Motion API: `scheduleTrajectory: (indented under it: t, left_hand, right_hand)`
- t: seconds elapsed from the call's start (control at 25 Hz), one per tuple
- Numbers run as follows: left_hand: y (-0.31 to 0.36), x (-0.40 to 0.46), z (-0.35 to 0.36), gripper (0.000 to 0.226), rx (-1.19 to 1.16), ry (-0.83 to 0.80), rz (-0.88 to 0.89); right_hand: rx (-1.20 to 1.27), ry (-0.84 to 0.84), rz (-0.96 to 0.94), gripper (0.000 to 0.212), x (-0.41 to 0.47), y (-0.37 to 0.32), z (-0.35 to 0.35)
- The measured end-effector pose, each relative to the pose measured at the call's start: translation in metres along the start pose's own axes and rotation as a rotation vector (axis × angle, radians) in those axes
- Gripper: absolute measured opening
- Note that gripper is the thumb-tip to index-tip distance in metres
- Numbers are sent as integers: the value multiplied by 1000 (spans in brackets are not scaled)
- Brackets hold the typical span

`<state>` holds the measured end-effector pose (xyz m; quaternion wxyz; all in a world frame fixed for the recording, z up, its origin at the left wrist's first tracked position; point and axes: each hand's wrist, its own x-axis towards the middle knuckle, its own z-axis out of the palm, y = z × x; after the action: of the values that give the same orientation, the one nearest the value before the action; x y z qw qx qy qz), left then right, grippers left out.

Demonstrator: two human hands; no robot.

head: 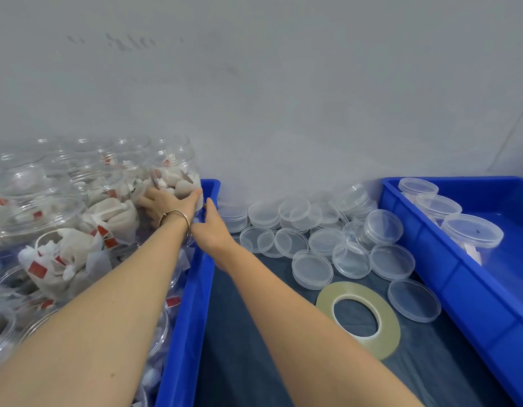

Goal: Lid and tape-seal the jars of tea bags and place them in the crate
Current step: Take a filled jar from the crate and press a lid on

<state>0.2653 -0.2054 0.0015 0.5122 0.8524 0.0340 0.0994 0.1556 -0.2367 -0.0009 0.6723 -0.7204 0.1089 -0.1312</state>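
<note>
Several clear, lidless jars of tea bags fill the blue crate on the left [186, 295]. My left hand [166, 202] grips the lower part of one jar [173, 168] at that crate's far right corner, thumb curled round its side. My right hand [209, 227] touches the same jar's underside from the right, by the crate's rim; its fingers are mostly hidden. Loose clear lids [311, 239] lie piled on the dark cloth. A roll of clear tape [358, 317] lies flat in front of them. The blue crate on the right [448, 259] holds three lidded jars [471, 230].
A grey wall rises right behind the crates and the lids. Dark cloth [239, 333] covers the strip of table between the two crates. A thin bracelet circles my left wrist.
</note>
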Motion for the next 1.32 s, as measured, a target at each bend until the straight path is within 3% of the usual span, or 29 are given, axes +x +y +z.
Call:
scheduleTrajectory:
  t: [0.24, 0.4, 0.56, 0.68, 0.84, 0.92, 1.2, 1.32]
  left_hand:
    - [-10, -20, 4, 68, -247, -105, 211]
    - [1, -55, 11, 79, -167, -144, 353]
    - [-1, -113, 27, 77, -80, -268, 397]
    - [-28, -157, 29, 75, -236, -291, 235]
    - [-77, -199, 23, 77, -427, -321, 80]
    - [-91, -215, 20, 81, -468, -399, 87]
    - [-96, -242, 22, 79, -497, -662, 239]
    - [-97, -245, 16, 81, -492, -730, 254]
  right_hand:
    - [40, 86, -16, 58, 4, 11, -9]
    - [45, 232, -74, 56, -6, 26, -33]
    - [34, 285, -199, 40, -45, 50, -69]
    - [-169, 164, -196, 38, -83, 73, -92]
    - [-980, 165, 19, 74, -111, 112, -122]
    - [-1190, 186, 77, 73, -118, 120, -127]
    - [-1326, 305, 169, 67, -126, 117, -160]
    - [-1370, 258, 120, 49, -126, 115, -167]
